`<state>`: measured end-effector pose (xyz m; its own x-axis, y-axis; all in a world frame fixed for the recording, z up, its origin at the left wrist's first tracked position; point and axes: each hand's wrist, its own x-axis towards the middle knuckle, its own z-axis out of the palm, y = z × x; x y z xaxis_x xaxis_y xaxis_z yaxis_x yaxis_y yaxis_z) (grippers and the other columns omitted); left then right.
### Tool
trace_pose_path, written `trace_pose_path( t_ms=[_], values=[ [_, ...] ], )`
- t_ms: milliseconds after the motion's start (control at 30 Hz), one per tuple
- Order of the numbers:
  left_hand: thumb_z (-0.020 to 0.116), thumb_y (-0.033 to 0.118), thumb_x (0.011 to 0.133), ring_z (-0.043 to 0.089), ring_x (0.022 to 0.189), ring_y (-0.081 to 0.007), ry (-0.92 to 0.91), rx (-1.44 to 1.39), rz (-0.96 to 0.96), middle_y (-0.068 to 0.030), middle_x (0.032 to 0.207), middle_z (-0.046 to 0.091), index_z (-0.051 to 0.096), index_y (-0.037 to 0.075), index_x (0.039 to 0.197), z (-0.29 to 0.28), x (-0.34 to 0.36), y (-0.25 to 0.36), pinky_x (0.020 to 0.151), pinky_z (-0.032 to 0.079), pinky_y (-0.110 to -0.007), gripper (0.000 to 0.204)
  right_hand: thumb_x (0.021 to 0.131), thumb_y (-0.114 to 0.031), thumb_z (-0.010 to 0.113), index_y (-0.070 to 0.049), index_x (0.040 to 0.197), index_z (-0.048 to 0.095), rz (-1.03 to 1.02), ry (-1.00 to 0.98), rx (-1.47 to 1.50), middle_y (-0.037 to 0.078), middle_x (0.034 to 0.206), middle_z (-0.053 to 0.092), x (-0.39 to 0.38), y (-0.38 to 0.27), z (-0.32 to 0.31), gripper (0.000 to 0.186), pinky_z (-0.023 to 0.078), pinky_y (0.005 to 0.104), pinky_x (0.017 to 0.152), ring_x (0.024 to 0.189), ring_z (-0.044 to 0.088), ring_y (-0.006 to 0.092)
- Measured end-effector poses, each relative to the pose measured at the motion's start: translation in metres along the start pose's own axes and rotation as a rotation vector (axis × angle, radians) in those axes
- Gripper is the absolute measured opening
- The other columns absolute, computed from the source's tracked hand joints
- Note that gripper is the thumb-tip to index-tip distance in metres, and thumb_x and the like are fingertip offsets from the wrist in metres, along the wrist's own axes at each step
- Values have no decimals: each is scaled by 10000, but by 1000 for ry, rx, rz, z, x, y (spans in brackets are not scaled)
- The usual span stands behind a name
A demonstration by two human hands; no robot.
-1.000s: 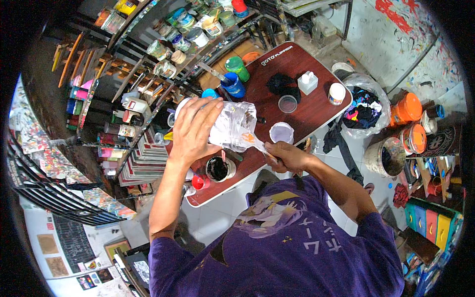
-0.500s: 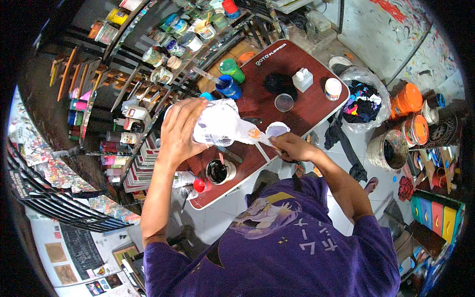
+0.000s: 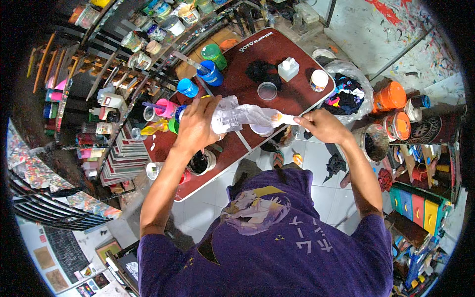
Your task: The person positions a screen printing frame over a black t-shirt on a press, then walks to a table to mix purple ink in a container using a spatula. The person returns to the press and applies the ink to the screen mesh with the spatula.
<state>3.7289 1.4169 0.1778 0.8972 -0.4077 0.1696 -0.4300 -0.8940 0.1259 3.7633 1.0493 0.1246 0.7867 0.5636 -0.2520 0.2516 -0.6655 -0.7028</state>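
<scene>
My left hand (image 3: 197, 126) is closed round a tilted plastic tub (image 3: 225, 121) smeared with white paste, its mouth toward my right. In my right hand (image 3: 324, 126) is the handle of a spatula (image 3: 287, 119), white with an orange patch. A thick band of white paste (image 3: 252, 115) stretches from the tub's mouth to the spatula. Partly hidden below the band stands a white cup (image 3: 261, 130) near the table edge. Under my left wrist is an open tub of black paint (image 3: 203, 162).
The dark red table (image 3: 242, 62) bears a blue tub with a brush (image 3: 210, 74), a square white bottle (image 3: 288, 69), a clear round lid (image 3: 267, 91) and a white jar (image 3: 319, 80). A bag of cloth scraps (image 3: 346, 94) and orange buckets (image 3: 390, 96) stand at right. Paint shelves line the left.
My right hand has drawn the spatula away to the right, and the white paste band has lengthened. My left hand has turned the tub further over. The whole view has shifted a little.
</scene>
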Motion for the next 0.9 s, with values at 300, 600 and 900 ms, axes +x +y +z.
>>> trace_pose_path(
  t_ms=[300,600,900],
  values=[
    [891,281,537,567,1159,-345,-54,-95,-142,-146,1238,591,529,46,1381,90,-16,4,995,491,-450,949,1005,-456,537,-56,844,752,16,13,-631,203,797,701,14,-6,-20,482,552,502,742,794,691,407],
    [885,300,581,549,1245,-362,-152,-232,-341,-170,1323,577,487,47,1424,107,-17,19,1069,460,-464,966,902,-226,632,-121,845,776,-203,-47,-1072,79,886,750,94,-26,53,187,577,404,706,879,736,254],
    [928,329,578,547,1233,-374,85,-456,-511,-170,1296,593,497,49,1402,109,-40,9,1056,464,-468,971,861,-168,643,-136,818,783,-198,-132,-1125,56,844,740,118,-28,93,150,573,374,641,835,732,235]
  ],
)
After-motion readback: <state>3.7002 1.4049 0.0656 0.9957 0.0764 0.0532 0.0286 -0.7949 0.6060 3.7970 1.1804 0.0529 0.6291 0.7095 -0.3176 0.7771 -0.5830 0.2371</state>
